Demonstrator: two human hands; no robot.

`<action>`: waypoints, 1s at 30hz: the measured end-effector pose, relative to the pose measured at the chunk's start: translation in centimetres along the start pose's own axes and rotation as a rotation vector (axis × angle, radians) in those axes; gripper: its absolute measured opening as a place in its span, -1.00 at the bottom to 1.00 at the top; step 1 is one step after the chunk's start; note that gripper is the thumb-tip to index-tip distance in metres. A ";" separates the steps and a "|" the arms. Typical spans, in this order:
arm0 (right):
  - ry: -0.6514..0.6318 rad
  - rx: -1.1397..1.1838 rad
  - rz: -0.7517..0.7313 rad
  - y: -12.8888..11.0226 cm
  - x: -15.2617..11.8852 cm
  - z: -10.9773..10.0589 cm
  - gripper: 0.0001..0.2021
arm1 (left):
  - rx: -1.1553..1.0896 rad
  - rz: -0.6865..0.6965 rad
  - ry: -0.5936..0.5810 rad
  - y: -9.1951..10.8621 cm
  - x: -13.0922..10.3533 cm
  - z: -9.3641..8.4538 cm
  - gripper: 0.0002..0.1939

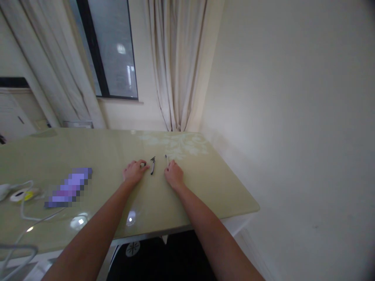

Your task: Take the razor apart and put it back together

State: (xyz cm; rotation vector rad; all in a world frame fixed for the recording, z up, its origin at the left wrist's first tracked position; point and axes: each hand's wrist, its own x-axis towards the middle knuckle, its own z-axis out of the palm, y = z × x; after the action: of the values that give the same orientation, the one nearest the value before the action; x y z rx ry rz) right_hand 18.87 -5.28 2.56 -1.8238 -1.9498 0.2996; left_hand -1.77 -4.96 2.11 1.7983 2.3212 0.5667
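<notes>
My left hand (136,171) rests on the pale green tabletop (164,207), its thumb and forefinger closed around a small dark object (142,164) too small to name. Just right of those fingertips a dark and silver pen-like tool (152,166) lies on the table, touched by neither hand. My right hand (174,174) is closed at the lower end of a thin white stick (167,160) with a dark tip, which points away from me. The hand covers the stick's near end.
A phone with a blurred purple screen (70,188) lies at the left. Beyond it are a white and yellow item (24,194) and white cables (27,216). A wall (278,117) borders the table's right side; curtains (178,70) hang behind.
</notes>
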 end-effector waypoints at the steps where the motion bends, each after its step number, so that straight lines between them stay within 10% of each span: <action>1: -0.003 0.011 0.001 0.0 0.0 -0.1 -0.73 | -0.001 0.003 -0.003 -0.1 0.1 0.0 -0.50; 15: -0.126 0.462 -0.203 6.6 0.4 -3.2 -0.89 | 0.025 0.028 0.003 -0.5 0.1 -0.3 -0.49; 30: 0.147 0.580 -0.205 8.3 -0.4 -3.2 -0.55 | 0.137 0.059 0.063 2.5 -5.3 -1.4 -0.52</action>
State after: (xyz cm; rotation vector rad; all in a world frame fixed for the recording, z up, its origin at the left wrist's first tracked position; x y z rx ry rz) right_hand 27.76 -5.29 1.56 -1.2296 -1.6983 0.5761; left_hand 1.43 -9.77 3.80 1.9407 2.4094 0.4902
